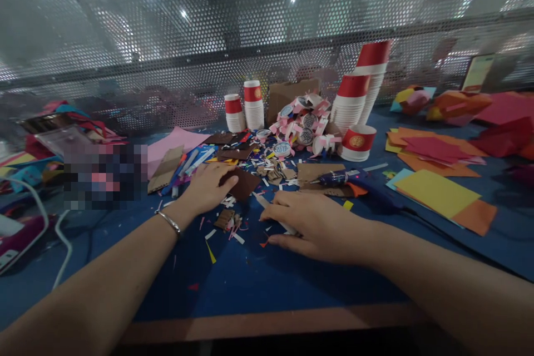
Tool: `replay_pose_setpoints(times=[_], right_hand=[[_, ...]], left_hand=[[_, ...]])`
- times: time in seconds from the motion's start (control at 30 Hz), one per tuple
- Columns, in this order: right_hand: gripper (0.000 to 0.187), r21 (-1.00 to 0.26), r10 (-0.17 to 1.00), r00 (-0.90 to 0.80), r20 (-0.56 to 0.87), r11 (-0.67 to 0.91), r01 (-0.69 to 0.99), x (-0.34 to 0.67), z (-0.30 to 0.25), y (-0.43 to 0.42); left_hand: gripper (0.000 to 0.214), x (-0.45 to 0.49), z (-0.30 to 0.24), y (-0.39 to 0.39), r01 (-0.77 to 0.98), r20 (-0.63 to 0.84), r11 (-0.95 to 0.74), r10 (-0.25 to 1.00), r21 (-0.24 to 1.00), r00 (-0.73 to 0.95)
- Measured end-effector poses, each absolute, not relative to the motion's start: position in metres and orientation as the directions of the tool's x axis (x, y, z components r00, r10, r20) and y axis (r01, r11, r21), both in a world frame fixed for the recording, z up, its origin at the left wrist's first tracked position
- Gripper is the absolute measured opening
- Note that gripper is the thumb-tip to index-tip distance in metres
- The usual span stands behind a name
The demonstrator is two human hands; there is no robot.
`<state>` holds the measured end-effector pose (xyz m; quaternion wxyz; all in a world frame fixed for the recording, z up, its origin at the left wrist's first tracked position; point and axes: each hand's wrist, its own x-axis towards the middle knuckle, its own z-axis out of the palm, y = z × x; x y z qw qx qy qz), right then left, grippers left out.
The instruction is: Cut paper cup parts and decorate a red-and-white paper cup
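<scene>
My left hand (207, 186), with a silver bracelet on the wrist, rests on the blue table (250, 278) and its thumb and fingers close on a dark brown paper piece (244, 183). My right hand (308, 222) lies palm down beside it, fingers curled over a thin white stick-like thing (267, 203) whose tip pokes out towards the brown piece. Small paper scraps (229, 228) lie scattered between and under the two hands.
Behind the hands lie a glue gun (342, 178), cardboard bits, a heap of decorated cup pieces (302, 125) and stacks of red-and-white paper cups (354, 105). Coloured paper sheets (436, 192) cover the right side. Cables (62, 233) run at the left. A perforated metal screen backs the table.
</scene>
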<state>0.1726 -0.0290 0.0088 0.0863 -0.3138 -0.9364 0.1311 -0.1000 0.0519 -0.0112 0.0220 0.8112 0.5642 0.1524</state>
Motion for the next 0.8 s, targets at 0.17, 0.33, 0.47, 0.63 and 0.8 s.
replay_pose_setpoints(times=[0.17,0.33,0.47,0.63,0.8], right_hand=[[0.034,-0.306,0.607,-0.789,0.099,0.773,0.556,0.172,0.009,-0.029],[0.033,-0.285,0.613,-0.785,0.085,0.77,0.571,0.171,0.013,-0.029],[0.035,-0.302,0.629,-0.775,0.059,0.751,0.587,0.17,0.014,-0.028],[0.033,-0.32,0.62,-0.782,0.06,0.754,0.574,0.169,0.014,-0.025],[0.03,-0.317,0.613,-0.788,0.045,0.757,0.571,0.169,0.015,-0.022]], left_hand=[[0.057,-0.097,-0.02,0.054,0.939,0.198,-0.315,0.938,0.141,0.285],[0.046,-0.097,0.003,0.07,0.944,0.185,-0.304,0.942,0.126,0.278],[0.016,-0.093,0.046,0.113,0.95,0.185,-0.269,0.953,0.157,0.239],[0.053,-0.084,0.08,0.183,0.944,0.406,-0.17,0.913,0.283,0.043],[0.057,-0.074,0.074,0.238,0.888,0.434,-0.062,0.886,0.456,-0.162]])
